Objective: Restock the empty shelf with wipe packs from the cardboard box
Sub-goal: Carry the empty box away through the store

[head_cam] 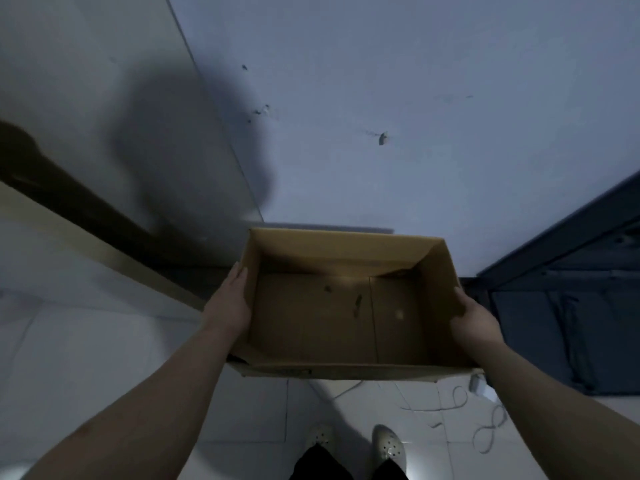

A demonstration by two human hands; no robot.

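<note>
Dim room: pale tiled floor (86,341), blue-grey wall (415,98). Left hand (230,303) and right hand (476,322) grip open brown cardboard box (346,251); inside bare, no legible writing.

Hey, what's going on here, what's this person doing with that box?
A person stands on a tiled floor facing a wall, holding an open cardboard box in front of them. The left hand presses flat against its left side; the right hand grips its right wall. No wipe packs show inside, only a few small marks on the bottom.
</note>
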